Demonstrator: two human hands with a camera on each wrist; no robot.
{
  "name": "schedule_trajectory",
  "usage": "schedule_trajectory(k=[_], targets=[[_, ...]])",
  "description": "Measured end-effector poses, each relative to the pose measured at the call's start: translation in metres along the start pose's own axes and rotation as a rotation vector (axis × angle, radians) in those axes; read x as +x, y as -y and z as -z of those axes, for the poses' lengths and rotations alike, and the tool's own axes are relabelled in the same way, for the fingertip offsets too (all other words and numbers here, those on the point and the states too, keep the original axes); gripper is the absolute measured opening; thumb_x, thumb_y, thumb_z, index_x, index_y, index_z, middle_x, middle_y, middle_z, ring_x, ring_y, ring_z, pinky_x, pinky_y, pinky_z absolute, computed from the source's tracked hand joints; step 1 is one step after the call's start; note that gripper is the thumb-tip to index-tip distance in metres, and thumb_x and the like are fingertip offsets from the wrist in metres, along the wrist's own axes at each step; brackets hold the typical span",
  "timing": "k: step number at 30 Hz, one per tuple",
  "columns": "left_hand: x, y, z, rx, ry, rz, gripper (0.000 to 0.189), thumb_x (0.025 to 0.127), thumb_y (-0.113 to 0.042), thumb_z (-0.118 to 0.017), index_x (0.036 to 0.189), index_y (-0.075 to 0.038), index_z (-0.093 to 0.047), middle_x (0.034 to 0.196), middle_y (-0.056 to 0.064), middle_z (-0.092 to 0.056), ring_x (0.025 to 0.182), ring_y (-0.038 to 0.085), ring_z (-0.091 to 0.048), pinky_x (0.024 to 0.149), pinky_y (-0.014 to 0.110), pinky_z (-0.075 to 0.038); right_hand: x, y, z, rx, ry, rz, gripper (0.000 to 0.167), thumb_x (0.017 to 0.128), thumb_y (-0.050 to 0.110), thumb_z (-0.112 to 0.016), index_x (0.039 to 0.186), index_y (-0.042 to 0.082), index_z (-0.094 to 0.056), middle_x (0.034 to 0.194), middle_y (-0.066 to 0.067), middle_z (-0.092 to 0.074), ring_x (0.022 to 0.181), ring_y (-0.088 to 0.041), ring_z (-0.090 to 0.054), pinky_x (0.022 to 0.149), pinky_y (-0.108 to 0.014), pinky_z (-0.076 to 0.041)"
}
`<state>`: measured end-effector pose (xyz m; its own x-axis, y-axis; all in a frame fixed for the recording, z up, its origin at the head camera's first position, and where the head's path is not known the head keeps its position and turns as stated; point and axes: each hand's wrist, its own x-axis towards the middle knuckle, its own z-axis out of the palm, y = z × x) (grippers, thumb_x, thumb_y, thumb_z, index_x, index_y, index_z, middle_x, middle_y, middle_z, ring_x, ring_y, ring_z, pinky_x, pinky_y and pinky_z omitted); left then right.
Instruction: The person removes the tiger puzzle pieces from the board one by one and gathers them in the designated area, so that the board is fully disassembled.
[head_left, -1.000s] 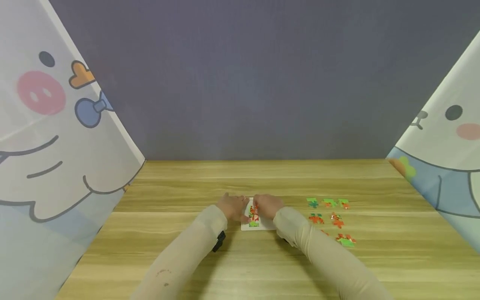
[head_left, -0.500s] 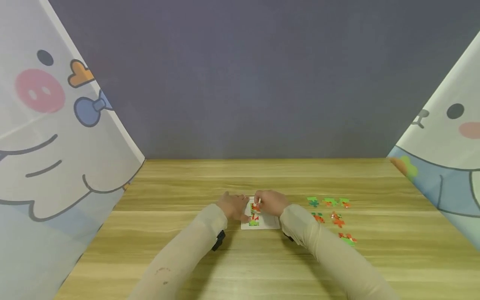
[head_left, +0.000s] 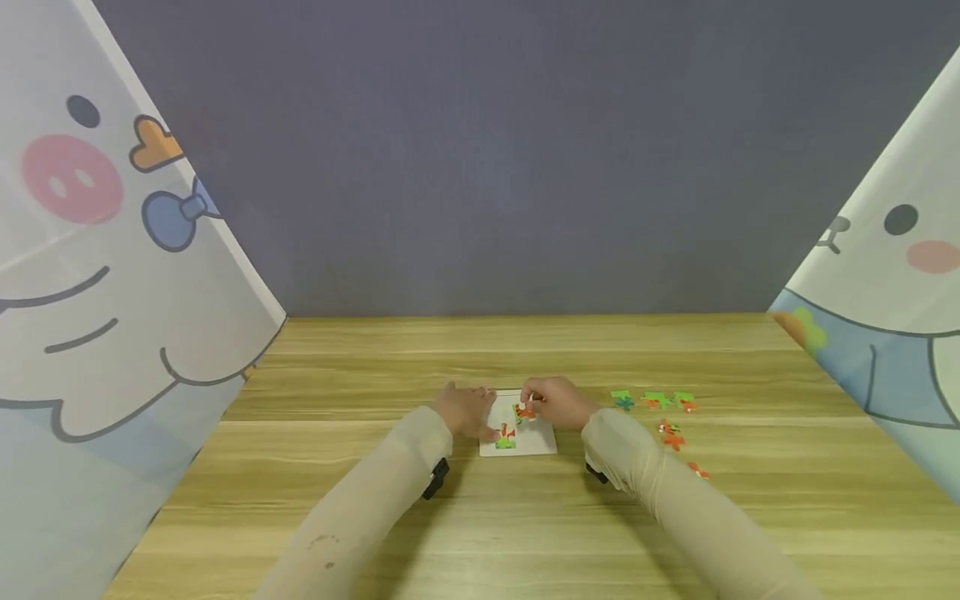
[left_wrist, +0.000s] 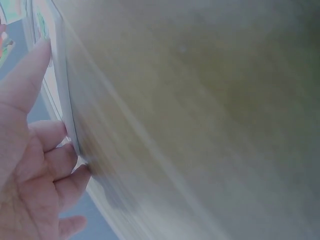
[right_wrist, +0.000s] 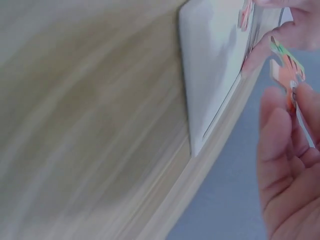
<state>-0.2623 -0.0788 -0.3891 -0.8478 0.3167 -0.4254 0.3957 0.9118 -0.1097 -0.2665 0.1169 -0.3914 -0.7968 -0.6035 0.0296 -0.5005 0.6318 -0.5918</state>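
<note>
A small white puzzle board (head_left: 536, 442) lies on the wooden table. My left hand (head_left: 463, 410) rests along its left edge, thumb on the board beside a green and red puzzle piece (head_left: 506, 439) in its lower left part. In the left wrist view, the fingertips (left_wrist: 61, 159) touch the board's rim. My right hand (head_left: 561, 402) pinches an orange and green puzzle piece (head_left: 524, 412) between thumb and fingers over the board's upper part. The right wrist view shows this piece (right_wrist: 288, 72) raised off the board and tilted.
Several loose puzzle pieces lie on the table right of the board, among them a green one (head_left: 622, 399) at the back and an orange one (head_left: 672, 438) nearer. A dark grey panel (head_left: 480, 167) stands behind the table, with cartoon-printed panels (head_left: 112, 333) at the sides.
My right hand has moved right and lifted the orange and green puzzle piece away from the lower piece, baring more of the board. The left hand has stayed in place.
</note>
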Motion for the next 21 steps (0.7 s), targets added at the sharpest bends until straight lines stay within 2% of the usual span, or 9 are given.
schedule_trajectory(k=[4, 9, 14, 17, 21], targets=[[0.000, 0.002, 0.002, -0.008, -0.019, -0.021, 0.081, 0.095, -0.061, -0.055, 0.158, -0.017, -0.030, 0.162, 0.000, -0.031, 0.146, 0.017, -0.033, 0.120, 0.049, -0.022, -0.009, -0.006, 0.009, -0.005, -0.034, 0.000, 0.010, 0.097, -0.003, -0.058, 0.094, 0.005, -0.063, 0.079, 0.000, -0.061, 0.066, -0.010, -0.048, 0.064, -0.028, -0.045], [-0.003, 0.010, 0.000, -0.090, -0.019, -0.035, 0.077, 0.097, -0.059, -0.052, 0.159, -0.019, -0.028, 0.163, -0.001, -0.028, 0.149, 0.022, -0.028, 0.120, 0.053, -0.018, -0.022, -0.015, 0.019, -0.008, -0.040, 0.016, 0.006, 0.097, -0.002, -0.059, 0.096, 0.001, -0.063, 0.080, -0.001, -0.061, 0.066, -0.010, -0.045, 0.063, -0.028, -0.044], [-0.006, 0.016, -0.002, -0.114, -0.010, -0.054, 0.075, 0.099, -0.060, -0.045, 0.160, -0.020, -0.026, 0.164, 0.000, -0.025, 0.150, 0.026, -0.022, 0.120, 0.055, -0.016, -0.041, -0.025, 0.030, -0.035, -0.074, -0.024, 0.005, 0.097, 0.000, -0.060, 0.099, -0.001, -0.065, 0.078, -0.001, -0.060, 0.064, -0.009, -0.043, 0.062, -0.028, -0.043], [-0.007, 0.016, -0.004, -0.110, -0.029, -0.103, 0.074, 0.099, -0.060, -0.045, 0.159, -0.020, -0.028, 0.164, 0.000, -0.024, 0.151, 0.026, -0.020, 0.120, 0.055, -0.015, -0.054, -0.032, 0.036, -0.028, -0.095, -0.074, 0.007, 0.098, 0.001, -0.058, 0.101, -0.001, -0.065, 0.078, -0.002, -0.061, 0.063, -0.010, -0.046, 0.062, -0.029, -0.044], [-0.012, 0.014, -0.007, -0.087, -0.085, -0.201, 0.069, 0.099, -0.057, -0.048, 0.157, -0.021, -0.034, 0.164, -0.001, -0.026, 0.151, 0.024, -0.022, 0.120, 0.053, -0.019, -0.071, -0.041, 0.045, 0.032, -0.110, -0.131, 0.009, 0.100, 0.001, -0.056, 0.102, -0.001, -0.064, 0.078, -0.006, -0.060, 0.063, -0.014, -0.050, 0.060, -0.030, -0.045]])
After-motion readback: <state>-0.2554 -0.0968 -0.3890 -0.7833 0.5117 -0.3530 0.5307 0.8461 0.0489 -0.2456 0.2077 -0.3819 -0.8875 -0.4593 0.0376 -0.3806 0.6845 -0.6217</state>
